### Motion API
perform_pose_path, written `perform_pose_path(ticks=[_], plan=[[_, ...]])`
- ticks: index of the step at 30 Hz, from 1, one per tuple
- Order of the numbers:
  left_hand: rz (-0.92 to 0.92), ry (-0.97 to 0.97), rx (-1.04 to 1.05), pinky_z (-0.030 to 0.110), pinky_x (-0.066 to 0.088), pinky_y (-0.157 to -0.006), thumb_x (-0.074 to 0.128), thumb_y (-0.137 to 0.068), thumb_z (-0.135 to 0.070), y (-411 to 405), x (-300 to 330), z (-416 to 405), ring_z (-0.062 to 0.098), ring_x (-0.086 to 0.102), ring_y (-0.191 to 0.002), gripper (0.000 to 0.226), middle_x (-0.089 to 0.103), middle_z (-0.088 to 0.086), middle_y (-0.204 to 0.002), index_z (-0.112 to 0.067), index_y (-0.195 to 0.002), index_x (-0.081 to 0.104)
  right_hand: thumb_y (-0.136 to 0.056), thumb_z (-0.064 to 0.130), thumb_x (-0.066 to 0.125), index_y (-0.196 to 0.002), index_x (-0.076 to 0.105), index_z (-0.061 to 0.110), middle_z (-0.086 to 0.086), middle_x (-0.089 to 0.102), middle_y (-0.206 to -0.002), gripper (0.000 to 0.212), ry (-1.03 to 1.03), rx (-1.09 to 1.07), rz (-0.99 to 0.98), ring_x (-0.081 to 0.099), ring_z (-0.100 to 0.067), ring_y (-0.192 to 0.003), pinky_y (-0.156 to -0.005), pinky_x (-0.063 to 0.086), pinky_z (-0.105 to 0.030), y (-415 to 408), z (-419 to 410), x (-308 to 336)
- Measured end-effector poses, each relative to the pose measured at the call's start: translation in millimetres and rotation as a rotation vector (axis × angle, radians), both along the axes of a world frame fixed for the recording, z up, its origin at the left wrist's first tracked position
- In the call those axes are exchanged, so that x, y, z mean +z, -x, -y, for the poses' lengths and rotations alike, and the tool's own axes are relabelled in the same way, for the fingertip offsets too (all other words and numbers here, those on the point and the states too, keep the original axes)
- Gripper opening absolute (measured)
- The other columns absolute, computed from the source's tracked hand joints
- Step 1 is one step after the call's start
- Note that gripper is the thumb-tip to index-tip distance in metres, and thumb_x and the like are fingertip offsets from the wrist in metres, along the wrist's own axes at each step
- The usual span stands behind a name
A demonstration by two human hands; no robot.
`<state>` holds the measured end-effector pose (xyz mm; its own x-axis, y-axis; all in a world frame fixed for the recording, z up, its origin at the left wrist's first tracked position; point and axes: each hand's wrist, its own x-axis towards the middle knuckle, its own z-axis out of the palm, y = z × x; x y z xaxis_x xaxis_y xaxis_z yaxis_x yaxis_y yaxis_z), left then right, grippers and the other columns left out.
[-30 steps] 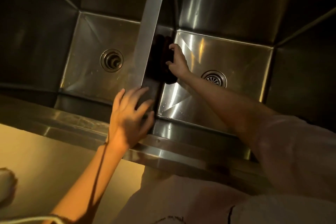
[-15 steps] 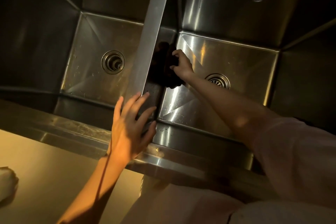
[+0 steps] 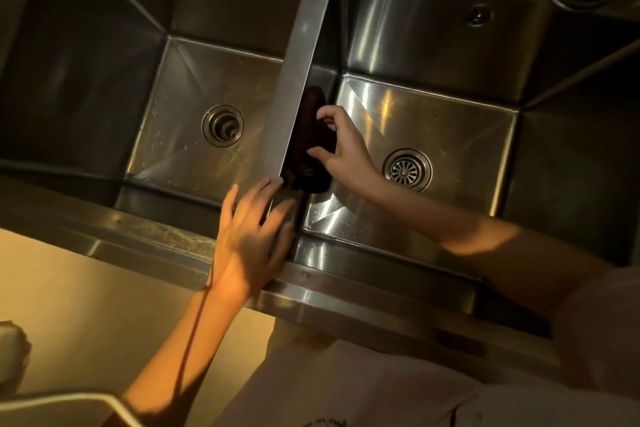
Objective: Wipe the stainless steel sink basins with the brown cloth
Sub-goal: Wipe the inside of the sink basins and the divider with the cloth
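Seen from above, the right hand (image 3: 341, 149) grips the bunched brown cloth (image 3: 309, 142) against the right basin's (image 3: 450, 121) wall beside the divider (image 3: 294, 80). The left hand (image 3: 251, 239) rests flat, fingers spread, on the sink's front rim (image 3: 346, 291). Both basins hold only drains; the left basin (image 3: 180, 135) shows droplets, so wiping seems unfinished.

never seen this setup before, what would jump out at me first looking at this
The right hand pressing a dark brown cloth against the inner wall of the right basin, just below the steel divider, draws the eye first. Next, the left hand lies with spread fingers on the front rim at the divider's near end. Each basin floor has a round drain.
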<state>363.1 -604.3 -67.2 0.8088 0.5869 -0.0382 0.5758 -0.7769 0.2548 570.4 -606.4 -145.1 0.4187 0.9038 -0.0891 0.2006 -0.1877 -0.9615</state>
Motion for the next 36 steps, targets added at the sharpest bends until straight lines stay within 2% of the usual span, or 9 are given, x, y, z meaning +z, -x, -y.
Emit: perform_pose_path(ticks=[7,13,18,24,28,33,36], plan=[[0.072,-0.051,0.107,0.056,0.029,-0.11,0.047,-0.092,-0.021,18.0,-6.2,3.1,0.032,0.05,-0.126,0.032,0.06,0.017,-0.126,-0.004,-0.111,0.067,-0.075,0.0,0.067,-0.113,0.043,0.012,-0.003,0.047,-0.117,0.047,0.276,0.076,0.082,0.047,-0.025,-0.115,-0.103,0.038,-0.048,5.7,-5.5,-73.9],[0.078,-0.017,0.096,0.051,0.025,-0.112,0.045,-0.09,-0.024,21.7,-11.6,9.6,0.029,0.049,-0.125,0.037,0.061,0.014,-0.126,-0.006,-0.112,0.067,-0.075,0.005,0.062,-0.114,0.039,0.015,-0.002,0.044,-0.123,0.046,0.46,0.111,0.154,0.045,-0.022,-0.115,-0.098,0.041,-0.047,7.3,-10.8,-121.1],[0.145,-0.026,0.069,0.05,0.028,-0.109,0.047,-0.089,-0.021,22.4,-16.1,10.1,0.029,0.05,-0.122,0.034,0.061,0.016,-0.124,-0.003,-0.11,0.068,-0.078,0.008,0.059,-0.116,0.035,0.019,0.0,0.041,-0.124,0.046,0.539,0.164,0.191,0.049,-0.024,-0.108,-0.093,0.044,-0.045,7.3,-12.2,-136.8],[0.191,-0.049,0.065,0.048,0.03,-0.11,0.05,-0.09,-0.015,22.2,-14.8,11.8,0.028,0.052,-0.12,0.029,0.062,0.016,-0.122,-0.002,-0.108,0.068,-0.076,0.009,0.063,-0.108,0.039,0.027,0.007,0.047,-0.118,0.044,0.455,0.108,0.133,0.049,-0.019,-0.11,-0.094,0.044,-0.046,11.1,-1.3,-110.2],[0.19,-0.081,0.065,0.045,0.03,-0.11,0.051,-0.091,-0.016,24.6,-18.3,11.8,0.026,0.052,-0.12,0.028,0.062,0.016,-0.122,-0.003,-0.111,0.067,-0.075,0.008,0.072,-0.112,0.045,0.014,-0.002,0.052,-0.114,0.047,0.267,0.123,0.078,0.053,-0.025,-0.107,-0.095,0.043,-0.049,22.4,14.7,-65.6],[0.177,-0.082,0.077,0.05,0.037,-0.103,0.051,-0.091,-0.016,25.1,-18.2,12.5,0.03,0.053,-0.114,0.029,0.061,0.019,-0.119,-0.001,-0.112,0.064,-0.073,0.026,0.072,-0.107,0.041,0.032,0.007,0.054,-0.11,0.047,0.079,0.118,0.076,0.059,-0.018,-0.096,-0.09,0.048,-0.047,36.1,32.7,-6.3],[0.174,-0.048,0.107,0.051,0.04,-0.099,0.05,-0.089,-0.016,22.8,-14.0,12.9,0.028,0.051,-0.111,0.031,0.06,0.02,-0.118,0.0,-0.112,0.063,-0.074,0.024,0.071,-0.108,0.038,0.029,0.005,0.052,-0.111,0.048,0.091,0.149,0.107,0.059,-0.024,-0.091,-0.086,0.049,-0.048,37.9,34.0,-2.4]])
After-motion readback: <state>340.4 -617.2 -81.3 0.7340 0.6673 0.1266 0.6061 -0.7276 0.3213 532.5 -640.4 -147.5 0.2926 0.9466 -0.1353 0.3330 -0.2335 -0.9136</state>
